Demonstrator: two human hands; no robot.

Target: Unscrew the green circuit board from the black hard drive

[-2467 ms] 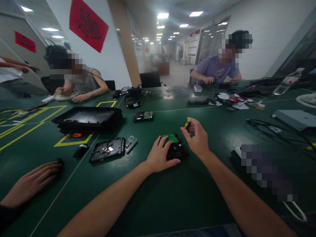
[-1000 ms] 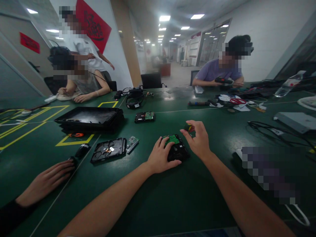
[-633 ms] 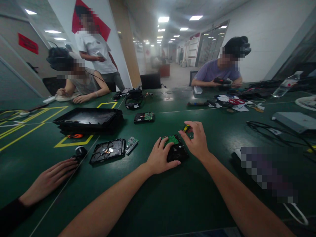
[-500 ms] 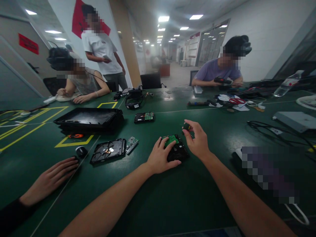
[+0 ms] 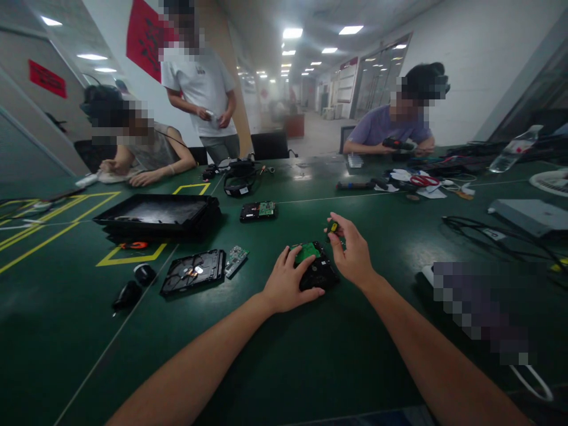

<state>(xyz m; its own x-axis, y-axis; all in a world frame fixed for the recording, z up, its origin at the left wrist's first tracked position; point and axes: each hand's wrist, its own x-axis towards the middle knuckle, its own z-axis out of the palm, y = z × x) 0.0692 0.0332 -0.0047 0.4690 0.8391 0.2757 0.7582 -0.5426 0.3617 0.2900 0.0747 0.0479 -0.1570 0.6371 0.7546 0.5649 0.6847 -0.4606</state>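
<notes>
A black hard drive (image 5: 320,271) with a green circuit board (image 5: 305,252) on top lies on the green table (image 5: 310,355). My left hand (image 5: 286,284) grips its left side, fingers curled over the board. My right hand (image 5: 352,254) hovers just right of the drive, pinching a small yellow and black screwdriver (image 5: 332,226) upright at the drive's far right corner.
An opened drive (image 5: 191,271) and a loose board (image 5: 235,259) lie to the left, another drive (image 5: 258,210) further back, beside a black tray (image 5: 160,213). Cables (image 5: 501,234) and a grey box (image 5: 528,213) are at right. Three other people are at the far side.
The neighbour's hand at lower left has left the view, leaving two small black objects. A standing person walked in along the far side. My right hand turned the screwdriver slightly.
</notes>
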